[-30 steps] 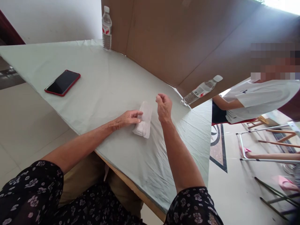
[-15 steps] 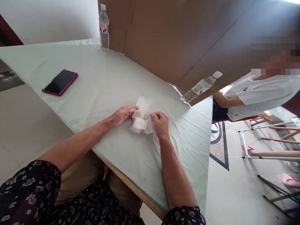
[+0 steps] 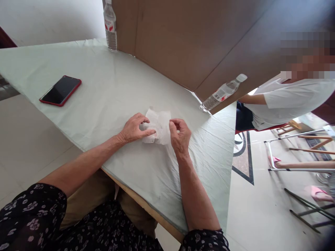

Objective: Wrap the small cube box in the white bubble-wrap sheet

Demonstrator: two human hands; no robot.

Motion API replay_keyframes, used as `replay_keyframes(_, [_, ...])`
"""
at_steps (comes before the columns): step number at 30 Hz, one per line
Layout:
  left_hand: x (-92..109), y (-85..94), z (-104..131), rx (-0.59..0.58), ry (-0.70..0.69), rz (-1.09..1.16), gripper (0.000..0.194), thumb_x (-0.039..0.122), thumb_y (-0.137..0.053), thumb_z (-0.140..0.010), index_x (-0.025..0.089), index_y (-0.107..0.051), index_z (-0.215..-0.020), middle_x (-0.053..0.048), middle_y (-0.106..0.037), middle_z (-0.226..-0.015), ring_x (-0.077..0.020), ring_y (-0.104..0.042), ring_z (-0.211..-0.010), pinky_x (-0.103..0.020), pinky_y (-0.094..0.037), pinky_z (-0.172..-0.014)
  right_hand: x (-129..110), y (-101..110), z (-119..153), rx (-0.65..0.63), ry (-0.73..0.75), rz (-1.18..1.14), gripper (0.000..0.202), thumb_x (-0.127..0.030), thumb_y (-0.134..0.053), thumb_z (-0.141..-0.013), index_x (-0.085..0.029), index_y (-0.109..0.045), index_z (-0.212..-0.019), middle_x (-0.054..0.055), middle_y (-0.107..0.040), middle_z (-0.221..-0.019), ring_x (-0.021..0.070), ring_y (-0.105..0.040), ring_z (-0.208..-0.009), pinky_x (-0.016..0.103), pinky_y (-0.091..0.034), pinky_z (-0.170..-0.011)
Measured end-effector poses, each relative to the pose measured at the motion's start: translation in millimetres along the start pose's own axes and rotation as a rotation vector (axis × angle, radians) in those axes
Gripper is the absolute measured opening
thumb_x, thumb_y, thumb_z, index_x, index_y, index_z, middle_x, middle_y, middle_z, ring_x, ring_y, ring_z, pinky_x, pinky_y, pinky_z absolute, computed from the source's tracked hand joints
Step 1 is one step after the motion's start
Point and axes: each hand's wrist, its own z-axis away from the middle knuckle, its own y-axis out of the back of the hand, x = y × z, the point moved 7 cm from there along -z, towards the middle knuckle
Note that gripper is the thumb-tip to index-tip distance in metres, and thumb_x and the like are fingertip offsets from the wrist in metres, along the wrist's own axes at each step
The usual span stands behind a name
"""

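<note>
A crumpled, see-through white sheet that looks like bubble wrap lies on the pale green tablecloth in front of me. Something faintly pinkish shows beneath its folds, too blurred to name. My left hand rests at the sheet's left side with thumb and fingers apart, the thumb tip touching its surface. On the opposite side, my right hand is closed, thumb and forefinger pinching the sheet's right edge.
A phone in a red case lies to the left on the tablecloth. Two water bottles stand against a brown cardboard panel. Beyond it at right sits a person in a white shirt, near metal-framed stools.
The sheet's raised far flap has come down over the middle. My left hand has spread, its thumb now over the sheet. My right hand still pinches the right edge. The view has shifted slightly.
</note>
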Motion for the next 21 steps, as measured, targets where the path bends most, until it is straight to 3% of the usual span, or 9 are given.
replay_keyframes(4, [-8, -6.4, -2, -0.034, 0.096, 0.051, 0.019, 0.039, -0.059, -0.076, 0.020, -0.061, -0.075, -0.004, -0.065, -0.086, -0.0184, -0.059, -0.081, -0.034, -0.051, -0.078, -4, -22, 6, -0.268, -0.051, 0.026, 0.033, -0.047, -0.047, -0.094, -0.023, -0.068, -0.085, 0.002, -0.070, -0.079, 0.0189, -0.064, -0.076, 0.033, -0.048, -0.075])
replay_keyframes(7, [-19, -1.5, -5, 0.011, 0.182, 0.088, 0.011, 0.030, -0.053, -0.072, 0.020, -0.056, -0.067, -0.003, -0.065, -0.081, -0.0165, -0.056, -0.074, -0.032, -0.049, -0.072, 8, -22, 5, -0.253, -0.090, 0.065, 0.034, -0.049, -0.049, -0.092, -0.022, -0.070, -0.089, 0.004, -0.072, -0.088, 0.0183, -0.062, -0.073, 0.033, -0.048, -0.074])
replay_keyframes(10, [-29, 10.9, -7, 0.085, 0.195, -0.028, 0.009, 0.027, -0.054, -0.070, 0.021, -0.056, -0.064, -0.004, -0.066, -0.082, -0.0207, -0.057, -0.082, -0.038, -0.050, -0.080, 22, -22, 3, -0.257, -0.124, 0.057, 0.035, -0.052, -0.056, -0.086, -0.021, -0.072, -0.093, 0.007, -0.074, -0.100, 0.0180, -0.061, -0.072, 0.034, -0.049, -0.073])
replay_keyframes(16, [-48, 34.4, -8, 0.148, 0.213, -0.392, 0.007, 0.025, -0.061, -0.066, 0.022, -0.058, -0.060, -0.009, -0.064, -0.080, -0.0309, -0.057, -0.091, -0.054, -0.048, -0.091, 35, -29, 4, -0.371, -0.170, -0.027, 0.032, -0.046, -0.056, -0.084, -0.021, -0.074, -0.092, 0.004, -0.073, -0.086, 0.0190, -0.062, -0.077, 0.034, -0.049, -0.075])
replay_keyframes(17, [-46, 38.7, -7, 0.175, 0.217, -0.392, 0.003, 0.025, -0.060, -0.066, 0.022, -0.061, -0.065, -0.010, -0.066, -0.083, -0.0318, -0.057, -0.093, -0.055, -0.048, -0.092, 36, -29, 4, -0.373, -0.177, -0.040, 0.032, -0.047, -0.058, -0.083, -0.021, -0.074, -0.093, 0.003, -0.072, -0.084, 0.0186, -0.062, -0.076, 0.034, -0.049, -0.075])
replay_keyframes(19, [-33, 45.6, -5, 0.235, 0.158, -0.340, 0.014, 0.024, -0.059, -0.068, 0.022, -0.066, -0.080, -0.011, -0.068, -0.095, -0.0327, -0.059, -0.098, -0.054, -0.048, -0.095, 36, -28, 4, -0.371, -0.192, -0.064, 0.032, -0.046, -0.061, -0.080, -0.021, -0.074, -0.094, 0.002, -0.070, -0.080, 0.0175, -0.060, -0.074, 0.033, -0.049, -0.073])
replay_keyframes(21, [-6, 48.3, -2, 0.270, -0.010, -0.240, 0.025, 0.025, -0.057, -0.072, 0.020, -0.067, -0.095, -0.012, -0.069, -0.107, -0.0314, -0.059, -0.107, -0.051, -0.047, -0.102, 35, -27, 6, -0.370, -0.205, -0.086, 0.031, -0.045, -0.063, -0.078, -0.020, -0.074, -0.093, 0.001, -0.068, -0.076, 0.0163, -0.058, -0.070, 0.032, -0.048, -0.071])
